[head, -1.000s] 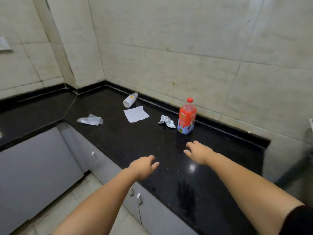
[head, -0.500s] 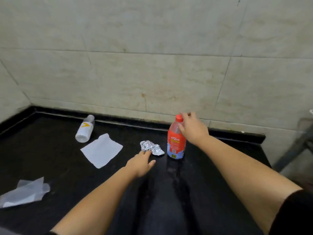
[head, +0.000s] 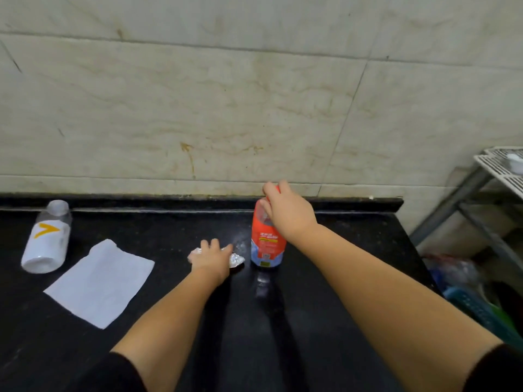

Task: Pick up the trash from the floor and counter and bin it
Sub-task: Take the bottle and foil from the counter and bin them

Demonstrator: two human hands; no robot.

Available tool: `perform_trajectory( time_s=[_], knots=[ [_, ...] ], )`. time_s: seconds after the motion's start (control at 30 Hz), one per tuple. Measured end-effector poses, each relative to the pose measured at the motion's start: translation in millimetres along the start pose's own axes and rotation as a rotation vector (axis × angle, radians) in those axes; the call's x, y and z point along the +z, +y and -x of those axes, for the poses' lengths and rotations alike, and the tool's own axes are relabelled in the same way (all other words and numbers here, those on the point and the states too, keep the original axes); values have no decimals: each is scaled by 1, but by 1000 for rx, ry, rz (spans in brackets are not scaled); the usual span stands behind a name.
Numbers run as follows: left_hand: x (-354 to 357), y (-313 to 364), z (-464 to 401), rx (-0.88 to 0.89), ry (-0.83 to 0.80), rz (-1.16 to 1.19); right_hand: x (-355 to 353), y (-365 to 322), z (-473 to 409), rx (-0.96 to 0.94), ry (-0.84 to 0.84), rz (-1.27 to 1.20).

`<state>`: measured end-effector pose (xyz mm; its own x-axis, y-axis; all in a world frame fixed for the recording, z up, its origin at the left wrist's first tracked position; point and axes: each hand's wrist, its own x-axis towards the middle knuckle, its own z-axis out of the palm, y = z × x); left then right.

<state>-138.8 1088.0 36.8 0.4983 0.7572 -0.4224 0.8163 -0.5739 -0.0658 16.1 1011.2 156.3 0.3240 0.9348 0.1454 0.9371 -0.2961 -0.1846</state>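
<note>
On the black counter [head: 325, 292] stands an upright red bottle [head: 267, 244] with a light blue base. My right hand [head: 288, 213] is closed around its neck and red cap from above. Just left of it lies a crumpled foil ball [head: 236, 259]; my left hand [head: 210, 257] rests flat on top of it, covering most of it, fingers spread. A white paper napkin [head: 99, 281] lies flat further left. A white bottle [head: 46, 239] with an orange mark lies on its side near the back edge.
A tiled wall [head: 254, 108] rises right behind the counter. Beyond the counter's right end stand a metal rack [head: 481, 193] with white shelves and, lower down, a blue basket [head: 475, 309] beside a clear plastic bag.
The view has moved closer. My left hand has reached forward onto the foil ball. My right hand has settled on the red bottle's neck and cap.
</note>
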Motion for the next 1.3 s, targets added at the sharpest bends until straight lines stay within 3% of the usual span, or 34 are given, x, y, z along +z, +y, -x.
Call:
perform_trajectory(
  time_s=[0.27, 0.43, 0.63, 0.9, 1.07, 1.3],
  knots=[
    [12, -2, 41, -30, -76, 132, -15, 5, 23, 16, -49, -68],
    [8, -6, 90, -178, -6, 303, -28, 10, 37, -93, -79, -104],
    [14, -11, 184, -493, 121, 445, -33, -29, 70, -399, -123, -231],
    [81, 18, 348, -941, 119, 624, -31, -103, 163, -753, -221, -344],
    [132, 43, 473, -1205, 92, 739, -31, -152, 251, -994, -305, -382],
    [217, 134, 669, -1570, 94, 778, -45, -212, 433, -1318, -450, -377]
  ],
)
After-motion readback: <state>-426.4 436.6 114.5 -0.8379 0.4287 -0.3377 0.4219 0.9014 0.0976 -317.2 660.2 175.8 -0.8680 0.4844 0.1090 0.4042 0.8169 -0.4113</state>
